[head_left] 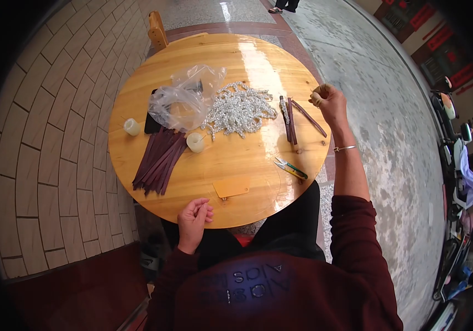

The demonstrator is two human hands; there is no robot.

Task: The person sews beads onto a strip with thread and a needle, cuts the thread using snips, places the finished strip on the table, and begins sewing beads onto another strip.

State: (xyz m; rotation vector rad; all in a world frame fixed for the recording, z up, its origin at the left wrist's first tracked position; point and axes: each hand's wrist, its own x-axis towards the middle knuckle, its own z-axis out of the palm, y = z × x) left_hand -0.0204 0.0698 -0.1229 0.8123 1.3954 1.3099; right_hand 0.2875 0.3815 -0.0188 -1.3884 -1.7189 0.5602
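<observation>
My right hand (329, 102) is raised over the table's right edge, fingertips pinched together; whatever they hold is too fine to make out. Low at the near edge, my left hand (194, 219) has its thumb and fingers pressed together, and I cannot see what is between them. An orange card (231, 187) lies just beyond the left hand. Below the right hand are a few narrow dark purple strips (308, 117), one with silvery beads on it. Thread snips (290, 167) with green and yellow handles rest near the right edge.
On the round wooden table (236, 157) lie a heap of silvery bead strands (239, 110), a clear plastic bag (184, 102) over a dark flat object, a bundle of purple strips (160, 160), and two pale thread spools, one left (131, 127), one central (195, 142). A tiled wall stands left.
</observation>
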